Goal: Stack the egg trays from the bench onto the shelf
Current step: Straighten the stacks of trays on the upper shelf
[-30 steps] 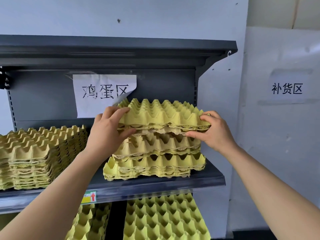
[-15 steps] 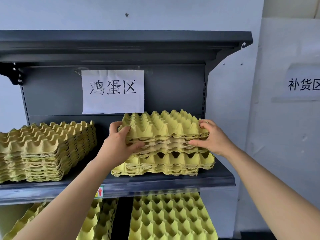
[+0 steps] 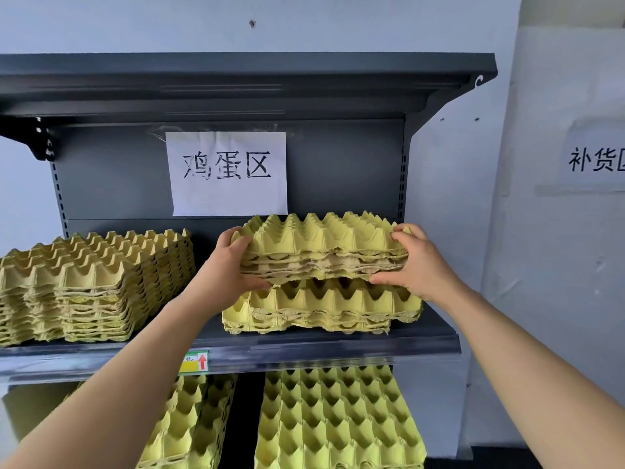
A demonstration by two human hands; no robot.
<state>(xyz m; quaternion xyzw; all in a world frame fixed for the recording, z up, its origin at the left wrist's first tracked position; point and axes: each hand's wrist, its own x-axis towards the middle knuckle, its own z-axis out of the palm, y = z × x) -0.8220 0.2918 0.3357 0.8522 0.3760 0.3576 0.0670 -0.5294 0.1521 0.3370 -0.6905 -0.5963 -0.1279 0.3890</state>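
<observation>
A small bundle of yellow egg trays (image 3: 321,247) is gripped at both ends, just above the low right-hand pile of trays (image 3: 321,308) on the dark grey shelf (image 3: 304,348). My left hand (image 3: 233,265) clamps the bundle's left end, thumb on top and fingers under it. At the right end my right hand (image 3: 416,262) holds it the same way. The bundle's underside nearly touches the pile, with a thin gap still showing between them.
A taller pile of egg trays (image 3: 91,286) fills the shelf's left half. A paper sign (image 3: 228,172) hangs on the back panel. More trays lie on the lower shelf (image 3: 334,418). The upper shelf (image 3: 236,82) overhangs. A white wall with another sign (image 3: 597,159) stands right.
The held bundle has come down toward the right-hand pile, closing most of the gap. Both hands moved down with it, keeping their grip.
</observation>
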